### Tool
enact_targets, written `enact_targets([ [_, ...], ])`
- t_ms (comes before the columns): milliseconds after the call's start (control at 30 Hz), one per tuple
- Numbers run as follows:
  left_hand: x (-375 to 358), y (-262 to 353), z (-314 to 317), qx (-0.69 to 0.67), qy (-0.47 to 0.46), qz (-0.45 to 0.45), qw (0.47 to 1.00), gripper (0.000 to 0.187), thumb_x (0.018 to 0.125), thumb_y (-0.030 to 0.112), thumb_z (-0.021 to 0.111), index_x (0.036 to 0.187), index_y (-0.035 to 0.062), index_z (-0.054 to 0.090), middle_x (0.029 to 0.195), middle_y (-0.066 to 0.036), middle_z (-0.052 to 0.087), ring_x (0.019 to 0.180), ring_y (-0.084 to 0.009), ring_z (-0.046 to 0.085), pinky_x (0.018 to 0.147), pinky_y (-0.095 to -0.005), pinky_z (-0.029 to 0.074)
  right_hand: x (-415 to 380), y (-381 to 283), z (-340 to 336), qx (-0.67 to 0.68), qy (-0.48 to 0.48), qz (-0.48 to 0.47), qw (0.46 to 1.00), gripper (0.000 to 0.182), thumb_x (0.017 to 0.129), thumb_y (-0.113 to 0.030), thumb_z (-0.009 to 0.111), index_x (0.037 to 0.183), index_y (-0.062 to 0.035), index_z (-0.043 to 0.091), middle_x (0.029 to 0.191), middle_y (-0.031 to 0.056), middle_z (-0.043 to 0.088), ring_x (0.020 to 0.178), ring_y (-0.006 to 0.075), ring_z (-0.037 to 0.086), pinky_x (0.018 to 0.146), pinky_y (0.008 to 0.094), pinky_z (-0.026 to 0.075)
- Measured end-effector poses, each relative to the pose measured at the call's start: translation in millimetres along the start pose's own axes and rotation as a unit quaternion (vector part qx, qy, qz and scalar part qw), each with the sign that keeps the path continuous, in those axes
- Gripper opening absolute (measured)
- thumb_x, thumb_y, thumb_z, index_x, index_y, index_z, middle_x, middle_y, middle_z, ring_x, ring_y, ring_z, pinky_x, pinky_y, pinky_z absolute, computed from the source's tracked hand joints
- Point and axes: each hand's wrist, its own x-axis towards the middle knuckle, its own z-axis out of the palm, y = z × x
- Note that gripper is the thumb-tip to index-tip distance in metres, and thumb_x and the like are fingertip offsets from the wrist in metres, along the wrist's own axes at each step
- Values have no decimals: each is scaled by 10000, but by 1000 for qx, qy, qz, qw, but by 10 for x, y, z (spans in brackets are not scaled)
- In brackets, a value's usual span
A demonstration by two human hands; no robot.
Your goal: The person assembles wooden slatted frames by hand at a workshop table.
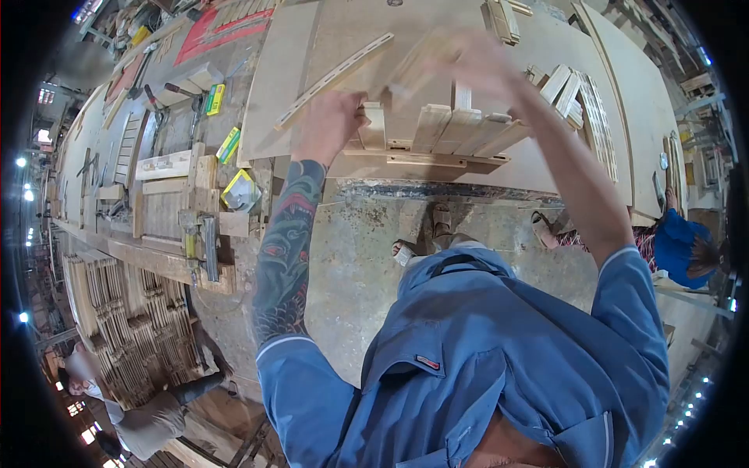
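Note:
My left hand (pixel 334 117), below a tattooed forearm, has its fingers curled closed at the edge of a short wooden slat (pixel 375 129) standing at the bench's near side. My right hand (pixel 488 66) is smeared by motion, above the bench; a blurred wooden slat (pixel 421 66) reaches from its fingers toward the left. Between my hands, several short slats (pixel 437 129) stand along a slotted wooden rail (pixel 425 161) at the bench edge. A long slotted strip (pixel 335 80) lies diagonally beyond my left hand.
Stacked slats (pixel 568 93) lie on the bench (pixel 312 23) at right. On the left workbench are yellow-green boxes (pixel 215 99), a clear container (pixel 240 191) and a clamp (pixel 209 242). Stacked wood (pixel 133 320) stands lower left. One person (pixel 148 421) is lower left, another (pixel 683 246) at right.

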Motion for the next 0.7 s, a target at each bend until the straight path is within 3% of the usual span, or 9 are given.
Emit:
enact_targets([
  [67, -43, 41, -15, 6, -18, -1, 1000, 236, 761, 170, 765, 957, 61, 691, 830, -154, 702, 822, -363, 671, 719, -459, 513, 64, 164, -229, 8, 206, -156, 966, 381, 800, -386, 711, 956, -39, 697, 868, 185, 707, 838, 340, 694, 737, 440, 532],
  [200, -9, 175, -123, 15, -43, 0, 999, 180, 760, 149, 735, 899, 49, 679, 824, -162, 689, 837, -372, 657, 722, -475, 500, -237, 557, -584, 27, 228, -34, 973, 526, 725, -247, 736, 1119, 83, 620, 1089, 296, 649, 1065, 407, 616, 916, 453, 477],
  [267, -5, 185, -126, 20, -44, -15, 999, 156, 753, 130, 721, 878, 54, 667, 820, -154, 684, 828, -377, 647, 707, -482, 493, -674, 836, -854, -95, 85, 94, 987, 381, 803, -340, 715, 993, -12, 675, 852, 202, 695, 830, 337, 692, 730, 448, 516],
  [300, 9, 186, -115, 26, -41, -22, 999, 146, 748, 116, 715, 871, 58, 663, 822, -150, 682, 828, -378, 641, 703, -483, 490, -933, 958, -825, -65, 117, 96, 986, 255, 765, -201, 745, 903, -3, 662, 737, 100, 637, 657, 189, 628, 624, 371, 483],
  [367, 35, 153, -106, 17, -47, -11, 999, 156, 742, 124, 729, 864, 57, 659, 835, -149, 682, 836, -378, 637, 706, -482, 490, -1353, 1404, -638, -44, 103, 179, 977, 352, 793, -203, 755, 1080, -16, 674, 860, 129, 707, 785, 219, 675, 717, 385, 523],
  [400, 26, 145, -100, 20, -56, -9, 998, 168, 736, 132, 743, 856, 56, 654, 847, -147, 682, 844, -379, 634, 709, -481, 489, -1496, 1698, -546, -21, 55, 185, 981, 495, 802, -230, 773, 1198, 31, 632, 1064, 228, 700, 1006, 330, 681, 885, 397, 530],
  [500, 21, 143, -106, 60, -49, -5, 997, 264, 748, 188, 777, 969, 75, 686, 821, -148, 685, 825, -363, 642, 727, -453, 491, -1743, 1765, -399, 34, 7, 216, 976, 493, 802, -231, 789, 1204, 7, 631, 1041, 210, 705, 992, 327, 676, 873, 398, 521],
  [633, 28, 186, -120, 60, -66, -21, 996, 253, 735, 170, 786, 936, 65, 674, 876, -135, 688, 864, -356, 638, 742, -453, 494, -1725, 1829, -364, 37, 6, 197, 980, 437, 797, -217, 824, 1112, 23, 639, 946, 167, 687, 816, 281, 627, 781, 390, 505],
  [700, 29, 197, -126, 63, -62, -35, 995, 269, 746, 156, 786, 982, 74, 687, 885, -128, 694, 871, -339, 644, 759, -438, 499, -1716, 1874, -394, 29, -25, 228, 973, 435, 803, -223, 820, 1110, 25, 635, 941, 178, 682, 841, 297, 634, 786, 391, 495],
])
